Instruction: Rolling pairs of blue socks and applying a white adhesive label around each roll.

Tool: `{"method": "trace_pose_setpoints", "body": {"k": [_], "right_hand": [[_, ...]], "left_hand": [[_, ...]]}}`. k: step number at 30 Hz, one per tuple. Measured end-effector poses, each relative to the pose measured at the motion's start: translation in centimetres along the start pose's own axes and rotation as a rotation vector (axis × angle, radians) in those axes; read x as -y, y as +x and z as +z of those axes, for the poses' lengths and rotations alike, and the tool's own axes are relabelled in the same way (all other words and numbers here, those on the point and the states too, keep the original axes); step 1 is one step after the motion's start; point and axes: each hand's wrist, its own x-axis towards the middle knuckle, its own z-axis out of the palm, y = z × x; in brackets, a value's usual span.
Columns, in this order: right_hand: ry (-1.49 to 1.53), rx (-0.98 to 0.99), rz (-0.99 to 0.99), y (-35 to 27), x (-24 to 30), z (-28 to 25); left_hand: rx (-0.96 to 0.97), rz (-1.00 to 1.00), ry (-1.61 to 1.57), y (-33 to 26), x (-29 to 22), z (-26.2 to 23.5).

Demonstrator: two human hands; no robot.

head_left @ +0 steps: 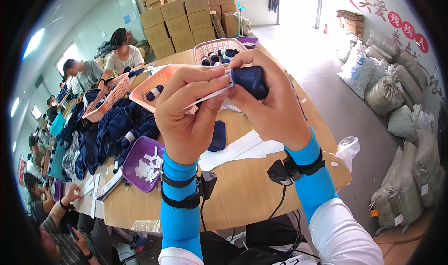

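Observation:
Above the table, my right hand [277, 104] is closed around a tight roll of navy cloth [252, 82], its fingers curled over the top and the thumb below. My left hand [184, 108] pinches a white paper strip [208, 97] at the roll's left end, where the strip meets the cloth. Both hands are close together, so part of the strip is hidden behind fingers. Below them on the tabletop lie a folded navy cloth [217, 136] and several long white paper strips [247, 148].
A purple tray [127, 168] of small white paper pieces stands left, beside a navy cloth heap [121, 118]. Peach baskets [140, 97] with white-banded navy rolls [155, 93] sit beyond. Co-workers [122, 57] work along the left. Sacks [387, 94] line the right wall; cartons [179, 22] are stacked behind.

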Motion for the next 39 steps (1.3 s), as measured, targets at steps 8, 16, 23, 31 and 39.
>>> {"method": "trace_pose_setpoints", "body": {"k": [8, 16, 23, 31, 39], "right_hand": [[0.062, 0.0, 0.177, 0.1, 0.3, -0.2], [0.248, 0.102, 0.249, 0.3, 0.8, -1.9], [-0.177, 0.196, -0.376, 1.2, -0.4, -3.2], [-0.091, 0.089, -0.063, -0.1, 1.3, -3.3], [-0.126, 0.147, -0.195, 0.3, 1.8, -4.4]], "left_hand": [[0.043, 0.139, 0.094, 0.0, 0.9, -0.4], [0.185, 0.135, 0.133, 0.6, -0.1, -1.1], [0.223, -0.067, -0.216, 0.2, -1.0, -1.0], [0.059, 0.272, -0.008, 0.5, -1.2, 0.0], [0.048, 0.301, 0.07, -0.2, -2.0, 0.4]]}}
